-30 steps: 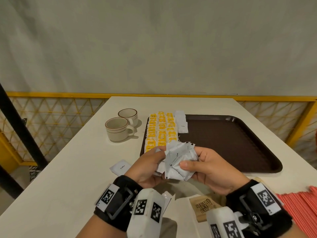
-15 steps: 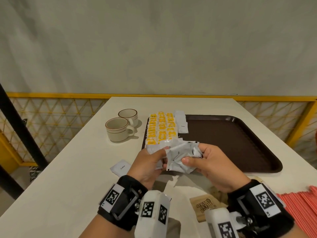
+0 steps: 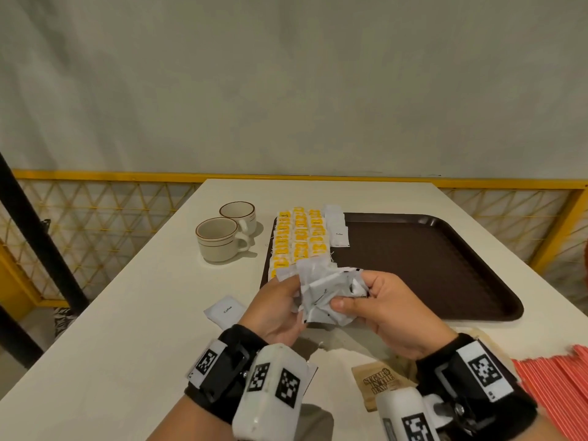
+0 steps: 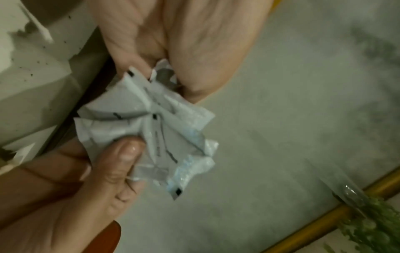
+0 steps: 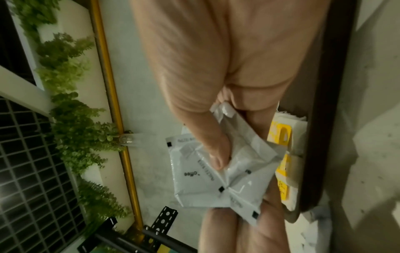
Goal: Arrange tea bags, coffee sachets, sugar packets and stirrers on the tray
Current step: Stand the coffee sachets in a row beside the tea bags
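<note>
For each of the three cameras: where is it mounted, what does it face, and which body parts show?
Head: on the head, looking down at tray, both hands and wrist cameras.
Left wrist: along the left hand toward the coffee sachets; the right hand is opposite.
Right wrist: along the right hand; tea bags lie beyond.
All three views share the sachets.

Table layout — tray at centre, hands before it

The tray (image 3: 445,265) lies on the table (image 3: 127,313); tea bags (image 3: 297,240) fill its left end in rows, with coffee sachets (image 3: 337,232) just right of them. Two cups (image 3: 222,238) stand left of the tray. In front of its near-left corner, the left hand (image 3: 273,308) and right hand (image 3: 391,308) hold a bunch of sachets (image 3: 324,294) between them. A single sachet (image 3: 224,310) lies left of the hands — a sugar packet (image 3: 380,383) and stirrers (image 3: 556,380) lie nearer, to the right.
</note>
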The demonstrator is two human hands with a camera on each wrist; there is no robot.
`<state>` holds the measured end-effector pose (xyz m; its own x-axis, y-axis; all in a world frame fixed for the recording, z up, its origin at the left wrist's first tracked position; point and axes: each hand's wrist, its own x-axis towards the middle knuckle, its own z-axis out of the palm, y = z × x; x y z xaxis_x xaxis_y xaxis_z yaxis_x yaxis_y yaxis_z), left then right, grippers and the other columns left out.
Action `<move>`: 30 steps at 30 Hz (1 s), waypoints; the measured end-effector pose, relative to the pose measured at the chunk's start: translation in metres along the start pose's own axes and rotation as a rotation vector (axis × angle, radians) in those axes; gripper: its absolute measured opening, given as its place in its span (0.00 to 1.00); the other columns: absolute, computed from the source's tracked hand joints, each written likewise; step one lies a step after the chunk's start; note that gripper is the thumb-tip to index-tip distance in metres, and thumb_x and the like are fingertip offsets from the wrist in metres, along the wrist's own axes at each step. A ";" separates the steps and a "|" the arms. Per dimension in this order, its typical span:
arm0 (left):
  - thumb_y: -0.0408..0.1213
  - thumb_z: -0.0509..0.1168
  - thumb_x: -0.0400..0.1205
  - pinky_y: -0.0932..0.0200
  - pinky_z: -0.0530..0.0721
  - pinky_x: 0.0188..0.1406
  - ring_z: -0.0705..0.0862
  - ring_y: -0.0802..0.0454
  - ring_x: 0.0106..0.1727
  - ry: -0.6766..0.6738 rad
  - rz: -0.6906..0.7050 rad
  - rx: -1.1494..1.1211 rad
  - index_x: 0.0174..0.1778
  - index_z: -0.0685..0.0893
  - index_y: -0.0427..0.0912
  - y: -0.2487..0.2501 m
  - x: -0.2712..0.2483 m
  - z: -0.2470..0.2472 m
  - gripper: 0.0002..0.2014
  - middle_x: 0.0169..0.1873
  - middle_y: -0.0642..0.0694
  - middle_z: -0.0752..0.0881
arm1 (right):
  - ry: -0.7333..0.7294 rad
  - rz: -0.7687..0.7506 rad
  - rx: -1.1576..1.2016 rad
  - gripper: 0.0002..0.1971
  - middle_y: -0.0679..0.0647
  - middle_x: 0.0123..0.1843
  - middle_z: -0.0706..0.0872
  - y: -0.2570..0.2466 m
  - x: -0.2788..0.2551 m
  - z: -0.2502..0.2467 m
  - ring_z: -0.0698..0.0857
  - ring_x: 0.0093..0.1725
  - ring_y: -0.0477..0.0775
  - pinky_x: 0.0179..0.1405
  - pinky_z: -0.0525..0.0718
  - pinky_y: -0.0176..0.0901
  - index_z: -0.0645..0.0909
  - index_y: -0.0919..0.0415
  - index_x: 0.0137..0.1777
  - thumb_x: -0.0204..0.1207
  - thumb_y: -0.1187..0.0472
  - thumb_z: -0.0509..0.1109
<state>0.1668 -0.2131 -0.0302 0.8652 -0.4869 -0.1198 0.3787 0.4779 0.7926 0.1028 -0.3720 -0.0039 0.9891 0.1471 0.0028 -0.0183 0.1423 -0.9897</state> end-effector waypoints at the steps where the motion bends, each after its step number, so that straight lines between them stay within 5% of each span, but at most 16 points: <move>1: 0.39 0.66 0.80 0.34 0.68 0.75 0.76 0.31 0.70 -0.020 -0.032 -0.069 0.73 0.75 0.32 0.000 -0.001 0.002 0.25 0.69 0.27 0.76 | 0.005 0.009 -0.009 0.18 0.68 0.53 0.89 0.001 0.000 0.000 0.89 0.52 0.63 0.50 0.89 0.48 0.85 0.72 0.54 0.63 0.69 0.75; 4: 0.53 0.60 0.82 0.35 0.67 0.76 0.76 0.34 0.72 -0.055 -0.063 -0.094 0.74 0.74 0.38 0.001 -0.004 0.003 0.29 0.70 0.32 0.77 | -0.005 0.030 -0.006 0.18 0.69 0.53 0.89 0.001 0.001 0.000 0.89 0.53 0.65 0.52 0.88 0.50 0.84 0.72 0.55 0.63 0.69 0.75; 9: 0.39 0.68 0.80 0.36 0.75 0.70 0.79 0.31 0.67 -0.035 -0.026 -0.004 0.69 0.78 0.37 0.000 -0.006 0.005 0.21 0.67 0.29 0.79 | -0.087 0.073 0.091 0.19 0.71 0.56 0.87 -0.001 -0.002 -0.003 0.89 0.53 0.63 0.49 0.88 0.47 0.82 0.76 0.59 0.67 0.72 0.77; 13: 0.46 0.71 0.75 0.36 0.74 0.70 0.81 0.33 0.65 -0.050 -0.008 0.027 0.66 0.80 0.40 0.007 -0.010 0.004 0.24 0.65 0.31 0.82 | -0.113 0.101 0.146 0.23 0.73 0.57 0.86 -0.007 -0.003 -0.009 0.89 0.52 0.64 0.47 0.89 0.46 0.81 0.77 0.60 0.63 0.70 0.77; 17: 0.34 0.72 0.74 0.45 0.82 0.52 0.85 0.36 0.53 -0.030 0.064 0.161 0.56 0.83 0.40 0.007 -0.010 0.001 0.15 0.52 0.35 0.87 | -0.120 0.105 0.107 0.20 0.72 0.56 0.87 -0.006 -0.003 -0.009 0.89 0.51 0.62 0.48 0.88 0.45 0.82 0.76 0.60 0.67 0.72 0.77; 23: 0.25 0.69 0.77 0.57 0.76 0.29 0.79 0.50 0.33 0.145 0.185 0.232 0.48 0.85 0.38 0.012 -0.008 -0.011 0.07 0.34 0.43 0.85 | 0.068 0.074 0.181 0.20 0.70 0.56 0.88 -0.012 -0.001 -0.022 0.90 0.51 0.60 0.49 0.90 0.46 0.81 0.75 0.59 0.65 0.73 0.70; 30: 0.26 0.70 0.77 0.59 0.72 0.30 0.75 0.51 0.32 0.193 0.230 0.320 0.47 0.85 0.39 0.012 -0.009 -0.010 0.06 0.34 0.43 0.83 | 0.038 0.098 0.136 0.21 0.70 0.56 0.88 -0.014 -0.003 -0.023 0.89 0.53 0.62 0.48 0.89 0.45 0.80 0.76 0.61 0.66 0.73 0.71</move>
<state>0.1668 -0.1955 -0.0252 0.9723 -0.2338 -0.0037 0.0741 0.2930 0.9532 0.1039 -0.3973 0.0071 0.9864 0.1299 -0.1009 -0.1321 0.2601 -0.9565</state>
